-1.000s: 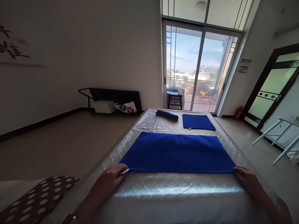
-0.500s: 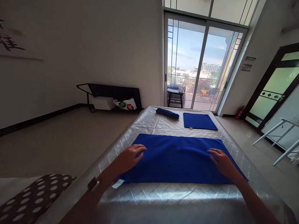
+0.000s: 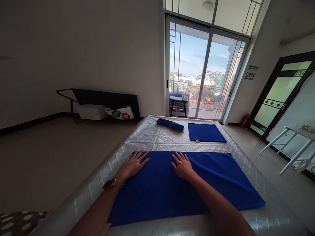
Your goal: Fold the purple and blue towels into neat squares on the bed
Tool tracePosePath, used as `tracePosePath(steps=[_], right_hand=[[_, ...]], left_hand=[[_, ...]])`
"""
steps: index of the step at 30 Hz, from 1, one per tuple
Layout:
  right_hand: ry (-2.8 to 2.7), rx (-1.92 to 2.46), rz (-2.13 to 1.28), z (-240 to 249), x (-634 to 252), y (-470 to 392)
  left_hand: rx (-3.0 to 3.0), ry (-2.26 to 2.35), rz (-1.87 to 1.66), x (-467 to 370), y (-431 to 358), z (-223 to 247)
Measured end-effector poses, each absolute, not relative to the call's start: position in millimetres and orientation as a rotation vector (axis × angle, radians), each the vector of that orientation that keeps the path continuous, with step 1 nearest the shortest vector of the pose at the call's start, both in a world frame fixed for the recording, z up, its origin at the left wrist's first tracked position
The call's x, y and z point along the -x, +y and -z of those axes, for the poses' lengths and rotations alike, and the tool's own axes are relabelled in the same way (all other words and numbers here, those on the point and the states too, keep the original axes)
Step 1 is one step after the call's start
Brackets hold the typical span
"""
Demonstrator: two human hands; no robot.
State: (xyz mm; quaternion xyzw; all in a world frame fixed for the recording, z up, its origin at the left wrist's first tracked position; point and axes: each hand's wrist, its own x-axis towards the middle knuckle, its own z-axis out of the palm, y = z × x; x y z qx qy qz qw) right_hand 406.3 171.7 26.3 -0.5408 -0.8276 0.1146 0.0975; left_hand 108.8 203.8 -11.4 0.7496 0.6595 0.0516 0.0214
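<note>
A large blue cloth lies spread on the quilted mattress, with soft wrinkles on its right side. My left hand rests flat with fingers spread at its far left corner. Near the middle of the far edge, my right hand lies palm down on the fabric, fingers apart. Neither hand holds anything. Beyond them are a rolled dark blue cloth and a smaller flat blue piece with a little tag at its near edge.
A black folding frame stands by the wall with a white box and a printed bag. A white-legged table is at right. Polka-dot fabric shows at lower left.
My right hand has moved left to the middle of the large cloth and flattened. My left hand has moved to the far left corner, fingers now spread. The view has shifted.
</note>
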Motion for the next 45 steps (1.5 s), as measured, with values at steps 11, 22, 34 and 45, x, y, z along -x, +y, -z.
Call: tracePosePath(steps=[11,22,34,45], right_hand=[[-2.017,2.431,-0.078,-38,-650,166],[-1.912,2.561,0.196,-63,-620,172],[-2.443,1.762,-0.310,-36,-412,158],[-1.788,2.537,-0.156,-44,-658,175]], left_hand=[[-2.240,2.057,-0.173,-107,198,-1],[-2.133,2.085,-0.202,-116,195,-10],[-2.197,2.109,-0.250,-111,199,2],[-2.279,2.098,-0.258,-94,204,21]])
